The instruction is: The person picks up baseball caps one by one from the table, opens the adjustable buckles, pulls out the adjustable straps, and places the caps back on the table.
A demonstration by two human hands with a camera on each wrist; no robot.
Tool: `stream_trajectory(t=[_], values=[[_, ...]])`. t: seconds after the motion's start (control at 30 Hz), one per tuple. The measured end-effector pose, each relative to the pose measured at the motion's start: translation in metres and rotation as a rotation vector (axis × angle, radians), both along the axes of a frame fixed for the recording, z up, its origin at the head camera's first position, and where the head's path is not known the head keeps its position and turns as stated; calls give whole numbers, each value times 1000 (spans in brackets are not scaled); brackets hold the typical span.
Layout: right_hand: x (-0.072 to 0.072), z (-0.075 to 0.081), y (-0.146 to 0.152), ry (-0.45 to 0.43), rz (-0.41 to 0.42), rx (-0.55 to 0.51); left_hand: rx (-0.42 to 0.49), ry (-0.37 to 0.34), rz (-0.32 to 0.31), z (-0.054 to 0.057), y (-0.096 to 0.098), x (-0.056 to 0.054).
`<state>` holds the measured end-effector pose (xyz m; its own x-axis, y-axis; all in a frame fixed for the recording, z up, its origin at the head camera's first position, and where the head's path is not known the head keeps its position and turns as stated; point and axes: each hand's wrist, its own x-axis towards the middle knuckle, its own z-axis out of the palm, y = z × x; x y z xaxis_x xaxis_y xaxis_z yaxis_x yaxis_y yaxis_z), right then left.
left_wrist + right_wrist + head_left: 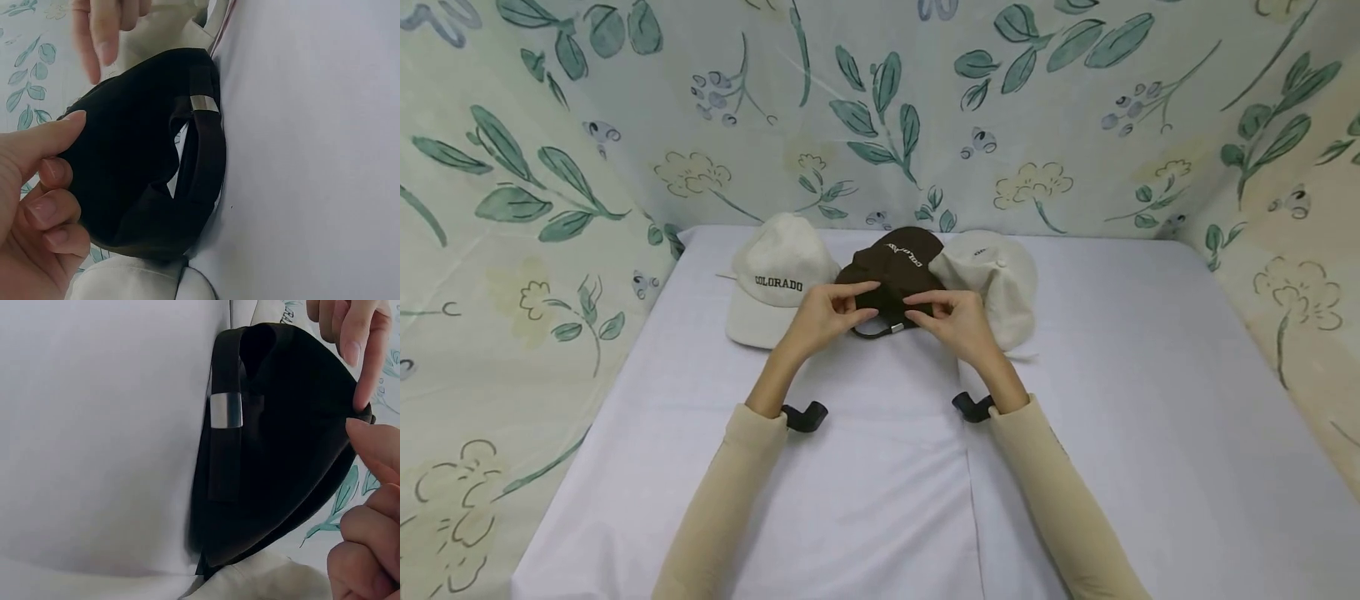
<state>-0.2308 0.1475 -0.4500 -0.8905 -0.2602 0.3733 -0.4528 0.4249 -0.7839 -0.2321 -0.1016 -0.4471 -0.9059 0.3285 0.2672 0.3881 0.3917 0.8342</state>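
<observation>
A dark brown cap (pixel 891 262) with white lettering stands between two pale caps, its strap (pixel 206 150) and metal buckle (pixel 226 410) facing me. My left hand (pixel 829 315) reaches in from its left, index finger and thumb apart, tips right at the cap. From the other side comes my right hand (pixel 957 323), thumb and index finger likewise apart, overlapping the dark opening in the head view. The right wrist view shows fingertips of both hands close together at the cap's upper edge. Other fingers of each hand are bent in.
A cream cap (pixel 782 258) marked COLORADO sits at the left, its brim towards me. Another pale cap (pixel 1009 292), crumpled, leans against the brown cap's right side. White cloth (pixel 880 500) covers the table, and leaf-patterned fabric (pixel 865 108) hangs behind.
</observation>
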Motion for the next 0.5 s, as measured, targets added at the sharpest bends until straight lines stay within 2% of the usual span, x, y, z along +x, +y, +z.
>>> stream_trajectory(t=[0.17,0.5], values=[[-4,-2,3,-61,9,66,-8,-3,12,1,-2,-1],[-6,-8,2,-61,32,137,-204,-42,-9,-5,4,0]])
